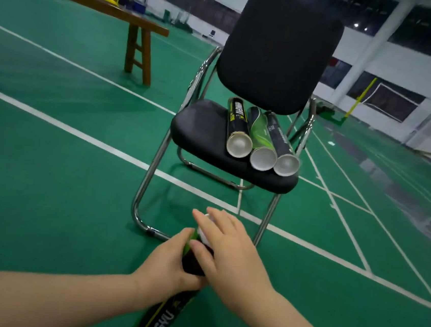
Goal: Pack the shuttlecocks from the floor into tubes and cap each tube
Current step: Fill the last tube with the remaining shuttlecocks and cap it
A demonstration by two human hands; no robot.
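Shuttlecock tube [166, 315], black with yellow-green lettering, ran from the bottom centre of the head view up toward the middle. Its lower end was cut off by the bottom edge, so only part of the print could be read. The left hand [169, 262] gripped the shuttlecock tube just below its top, fingers wrapped round the far side and mostly hidden, the thumb lying along the green band. The right hand [229, 250] lay over the top end, its fingers nearly straight and slightly spread, its thumb against the tube's side. Under that palm only a sliver of a white cap [205, 232] showed. Whether it was seated on the tube could not be told, and the tube's contents were hidden.

Above the hands, at centre right, stood a black chair [277, 50] with a chrome frame. Three more tubes lay side by side on its seat, touching one another: a black tube [236, 123] on the left, a green tube [258, 133] in the middle and a dark tube [281, 138] on the right. Their pale round near ends faced the camera, and whether those were caps or open mouths was hard to make out.

A wooden bench [138, 48] stood at the upper left, its left end cut off by the frame, on the green court floor [48, 172] with white lines. The hall's background was blurred.
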